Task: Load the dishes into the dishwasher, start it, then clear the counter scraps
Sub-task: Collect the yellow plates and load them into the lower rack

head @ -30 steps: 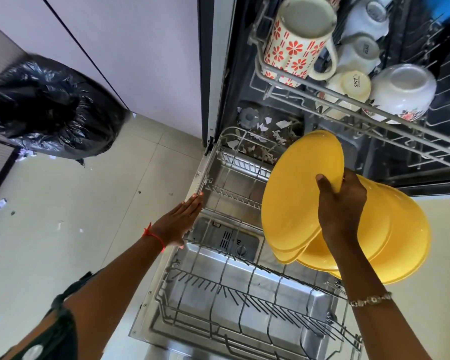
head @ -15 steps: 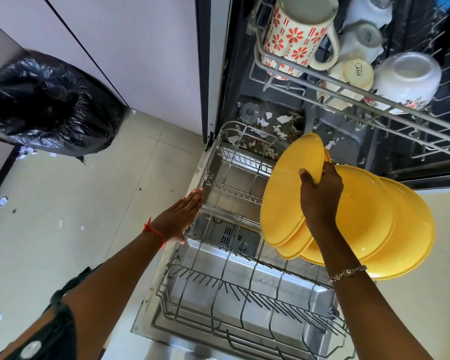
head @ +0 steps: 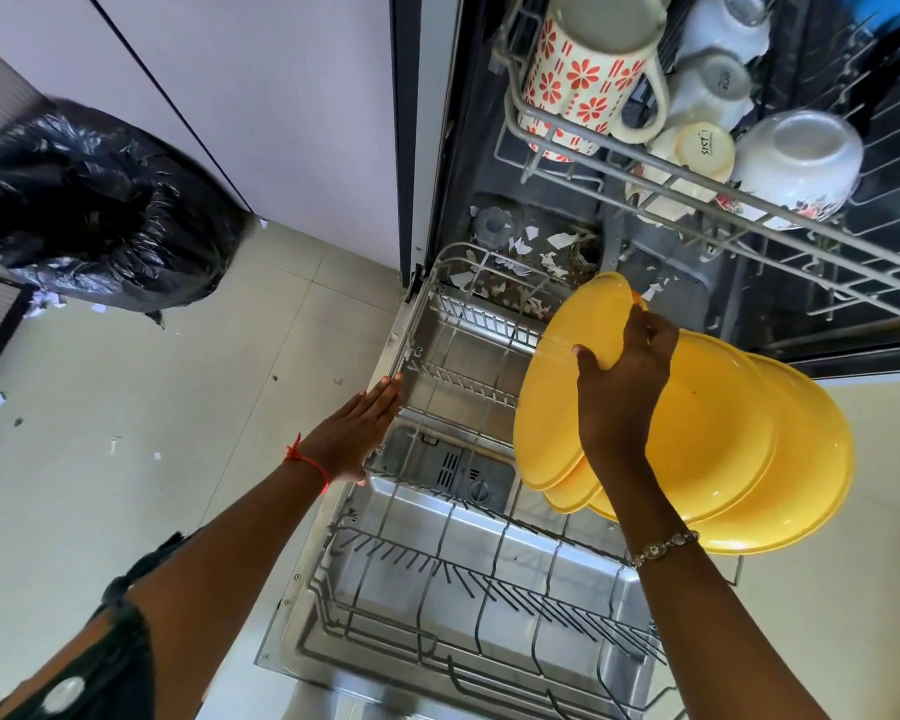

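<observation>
My right hand (head: 622, 387) grips the rim of several stacked yellow plates (head: 718, 439), held on edge above the right side of the pulled-out lower dishwasher rack (head: 453, 569). The rack's wire tines below the plates hold nothing. My left hand (head: 357, 433) lies flat with straight fingers against the rack's left rim. Above, the upper rack (head: 749, 200) carries a floral mug (head: 583, 80), white cups (head: 718, 49) and a white bowl (head: 801, 158), all upside down.
The dishwasher door (head: 385, 636) lies open under the lower rack. Paper scraps (head: 531, 252) litter the dishwasher floor at the back. A bin with a black bag (head: 89, 210) stands at the left, with scraps on the tiled floor (head: 126, 407) around it.
My right hand has carried the plates slightly left and toward the back of the rack. The left hand has stayed on the rack's rim.
</observation>
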A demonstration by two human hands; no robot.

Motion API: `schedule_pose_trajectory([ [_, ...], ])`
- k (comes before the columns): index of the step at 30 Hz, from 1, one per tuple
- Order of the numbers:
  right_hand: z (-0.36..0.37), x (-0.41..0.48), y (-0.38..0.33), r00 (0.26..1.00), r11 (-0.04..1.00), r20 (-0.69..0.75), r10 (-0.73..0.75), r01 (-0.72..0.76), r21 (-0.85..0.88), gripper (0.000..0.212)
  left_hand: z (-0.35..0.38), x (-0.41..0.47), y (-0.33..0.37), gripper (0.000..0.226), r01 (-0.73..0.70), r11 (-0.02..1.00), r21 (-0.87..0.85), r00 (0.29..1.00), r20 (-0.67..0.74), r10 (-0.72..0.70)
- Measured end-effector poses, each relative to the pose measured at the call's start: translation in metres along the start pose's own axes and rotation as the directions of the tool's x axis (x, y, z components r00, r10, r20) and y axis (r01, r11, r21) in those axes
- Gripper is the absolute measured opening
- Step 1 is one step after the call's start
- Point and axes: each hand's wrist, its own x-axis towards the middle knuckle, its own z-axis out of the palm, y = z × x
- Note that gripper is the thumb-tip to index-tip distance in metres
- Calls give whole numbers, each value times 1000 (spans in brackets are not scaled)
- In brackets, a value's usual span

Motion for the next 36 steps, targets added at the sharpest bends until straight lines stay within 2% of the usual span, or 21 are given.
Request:
schedule_pose_trajectory([
  [6, -7, -14, 6, 1000, 999, 31, 1, 1, -46, 58, -5, -9, 5, 102, 18, 999, 51, 999, -47, -16],
  [13, -23, -28, 1, 996, 997, 90, 23, -16, -77, 52, -31, -26, 6, 102, -7, 1000, 29, 993, -115, 11],
  [18, -37, -48, -14, 983, 995, 183, -19, 35, -88, 51, -58, -50, 12, 102, -2, 995, -103, 991, -137, -13],
  [21, -48, -66, -27, 957, 985, 283, -71, 111, -128, 50, -75, -74, 20, 97, -12, 987, -161, 986, -165, -15],
  [27, -88, -99, -66, 858, 955, 484, -171, 266, -134, 35, -117, -136, 42, 90, -7, 992, -124, 980, -200, -19],
  [30, -115, -108, -97, 844, 963, 504, -184, 257, -79, 32, -150, -170, 50, 83, -10, 994, -108, 968, -252, -18],
  [35, -163, -128, -150, 799, 930, 549, -246, 355, -100, 32, -197, -241, 62, 77, 40, 988, -152, 938, -334, -89],
  [36, -172, -132, -160, 783, 906, 549, -291, 410, -105, 33, -203, -254, 63, 75, 58, 982, -181, 929, -349, -119],
])
